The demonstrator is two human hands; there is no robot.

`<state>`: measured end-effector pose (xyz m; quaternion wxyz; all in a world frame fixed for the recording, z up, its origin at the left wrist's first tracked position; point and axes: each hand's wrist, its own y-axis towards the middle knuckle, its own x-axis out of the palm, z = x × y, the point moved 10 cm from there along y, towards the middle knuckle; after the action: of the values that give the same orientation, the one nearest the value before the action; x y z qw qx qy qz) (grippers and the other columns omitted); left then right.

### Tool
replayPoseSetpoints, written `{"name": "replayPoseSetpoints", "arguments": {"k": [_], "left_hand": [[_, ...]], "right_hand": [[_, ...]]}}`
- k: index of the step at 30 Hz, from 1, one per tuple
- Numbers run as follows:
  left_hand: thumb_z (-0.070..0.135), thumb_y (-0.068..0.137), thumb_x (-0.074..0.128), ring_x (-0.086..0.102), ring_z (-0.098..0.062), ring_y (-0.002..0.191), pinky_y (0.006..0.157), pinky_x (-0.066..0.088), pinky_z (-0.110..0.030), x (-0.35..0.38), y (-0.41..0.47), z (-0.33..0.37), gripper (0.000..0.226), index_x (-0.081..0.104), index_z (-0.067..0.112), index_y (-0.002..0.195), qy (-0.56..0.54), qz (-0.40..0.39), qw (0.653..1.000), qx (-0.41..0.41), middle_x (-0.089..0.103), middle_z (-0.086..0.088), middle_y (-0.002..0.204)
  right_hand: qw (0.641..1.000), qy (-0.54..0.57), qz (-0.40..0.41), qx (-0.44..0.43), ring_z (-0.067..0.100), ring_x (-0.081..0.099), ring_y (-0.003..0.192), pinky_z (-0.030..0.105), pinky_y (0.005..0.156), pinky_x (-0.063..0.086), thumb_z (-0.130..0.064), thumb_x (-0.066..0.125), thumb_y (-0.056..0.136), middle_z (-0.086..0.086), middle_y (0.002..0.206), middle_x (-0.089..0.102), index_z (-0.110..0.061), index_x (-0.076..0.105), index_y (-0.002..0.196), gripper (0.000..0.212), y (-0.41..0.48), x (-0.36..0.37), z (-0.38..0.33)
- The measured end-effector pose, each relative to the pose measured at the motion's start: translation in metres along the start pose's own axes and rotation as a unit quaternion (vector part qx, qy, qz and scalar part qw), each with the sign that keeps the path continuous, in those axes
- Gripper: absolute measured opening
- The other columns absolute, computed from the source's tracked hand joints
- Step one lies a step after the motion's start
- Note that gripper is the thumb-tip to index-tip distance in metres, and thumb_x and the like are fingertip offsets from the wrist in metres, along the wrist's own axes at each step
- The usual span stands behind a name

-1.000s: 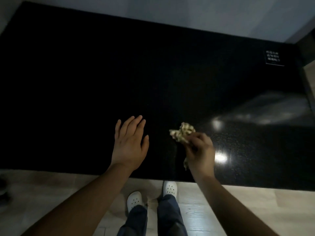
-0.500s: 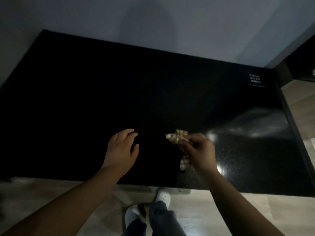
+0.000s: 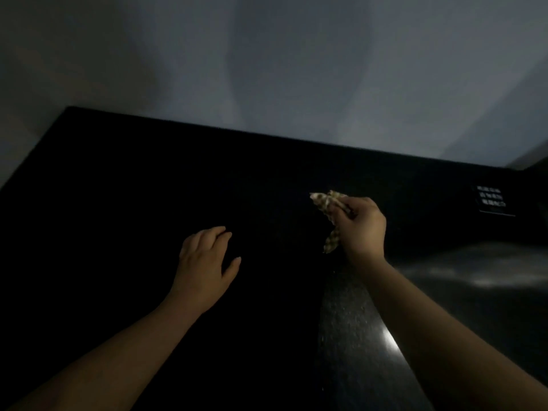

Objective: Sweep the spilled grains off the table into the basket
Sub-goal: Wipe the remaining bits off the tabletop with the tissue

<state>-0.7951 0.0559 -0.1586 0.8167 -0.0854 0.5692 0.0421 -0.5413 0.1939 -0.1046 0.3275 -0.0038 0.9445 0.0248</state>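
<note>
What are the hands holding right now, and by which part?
Right hand grips a crumpled checked cloth around its middle; left hand holds nothing.

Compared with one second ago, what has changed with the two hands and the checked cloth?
The right hand carried the crumpled beige checked cloth forward over the black glossy table, away from its near edge. The left hand, flat with spread fingers before, now has its fingers loosely bent. The view tilted up, hiding floor and shoes. Unchanged: the right grip on the cloth, the white-lettered label.
</note>
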Motion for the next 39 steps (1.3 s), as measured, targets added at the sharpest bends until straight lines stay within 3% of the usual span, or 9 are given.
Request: {"name": "replayPoseSetpoints", "arguments": {"k": [4,10,17,23,26,29,34,39], "left_hand": [[0.054,0.092,0.037,0.035,-0.025,0.131,0.114,0.024,-0.047,0.000,0.049,0.001,0.062,0.046,0.012,0.137,0.019,0.016,1.000,0.008,0.040,-0.007,0.143],[0.052,0.091,0.028,0.032,-0.022,0.136,0.114,0.020,-0.053,0.010,0.069,0.002,0.059,0.046,0.018,0.136,0.027,0.028,0.999,0.011,0.039,-0.003,0.145],[0.051,0.091,0.034,0.031,-0.018,0.136,0.114,0.019,-0.049,0.015,0.071,-0.006,0.053,0.050,0.022,0.133,0.016,0.041,0.999,0.007,0.040,0.001,0.145],[0.051,0.091,0.032,0.029,-0.017,0.136,0.114,0.015,-0.046,0.018,0.074,-0.007,0.052,0.049,0.024,0.133,0.023,0.030,0.999,0.005,0.041,0.002,0.145],[0.052,0.091,0.031,0.029,-0.017,0.137,0.114,0.014,-0.046,0.019,0.076,-0.006,0.053,0.050,0.025,0.133,0.033,0.021,0.999,0.003,0.041,0.003,0.146],[0.051,0.091,0.030,0.030,-0.017,0.137,0.113,0.015,-0.047,0.019,0.077,-0.006,0.054,0.052,0.023,0.132,0.031,0.019,0.999,0.004,0.042,0.003,0.146],[0.051,0.092,0.031,0.029,-0.017,0.139,0.114,0.014,-0.048,0.022,0.076,-0.007,0.054,0.049,0.023,0.134,0.024,0.020,0.999,0.010,0.038,0.003,0.147],[0.052,0.091,0.028,0.029,-0.017,0.138,0.114,0.015,-0.049,0.022,0.078,-0.007,0.055,0.048,0.023,0.135,0.034,0.014,0.999,0.007,0.039,0.004,0.147]], "right_hand": [[1.000,-0.009,0.022,-0.021,0.003,0.052,0.083,0.015,0.079,0.040,-0.019,0.067,0.089,-0.002,0.100,0.056,-0.010,0.070,0.110,0.023,0.055,0.010,-0.003],[0.997,-0.039,0.053,-0.029,0.008,0.052,0.090,0.016,0.080,0.037,-0.020,0.066,0.090,-0.002,0.101,0.054,-0.010,0.069,0.112,0.025,0.119,0.029,0.001],[0.997,-0.030,0.066,0.009,0.017,0.057,0.101,0.030,0.095,0.046,-0.028,0.068,0.088,0.007,0.111,0.061,-0.011,0.068,0.115,0.033,0.174,0.062,0.011],[0.995,-0.063,0.056,-0.052,0.022,0.058,0.093,0.036,0.083,0.049,-0.029,0.067,0.088,0.005,0.096,0.063,-0.010,0.073,0.089,0.020,0.152,0.090,0.006],[0.994,-0.074,-0.006,-0.081,0.015,0.056,0.093,0.031,0.080,0.049,-0.027,0.068,0.087,-0.003,0.097,0.060,-0.017,0.070,0.091,0.010,0.121,0.095,0.002],[0.997,-0.018,-0.040,-0.062,0.010,0.058,0.086,0.029,0.077,0.052,-0.022,0.071,0.085,-0.004,0.092,0.061,-0.019,0.071,0.088,0.005,0.096,0.090,0.001],[0.996,-0.021,0.087,-0.004,0.012,0.057,0.083,0.026,0.078,0.049,-0.019,0.069,0.086,0.003,0.096,0.061,-0.008,0.071,0.093,0.013,0.122,0.060,0.002],[0.996,-0.060,0.065,-0.031,0.021,0.060,0.092,0.032,0.083,0.049,-0.018,0.071,0.084,0.004,0.096,0.062,-0.010,0.072,0.089,0.010,0.123,0.085,0.008]]}}
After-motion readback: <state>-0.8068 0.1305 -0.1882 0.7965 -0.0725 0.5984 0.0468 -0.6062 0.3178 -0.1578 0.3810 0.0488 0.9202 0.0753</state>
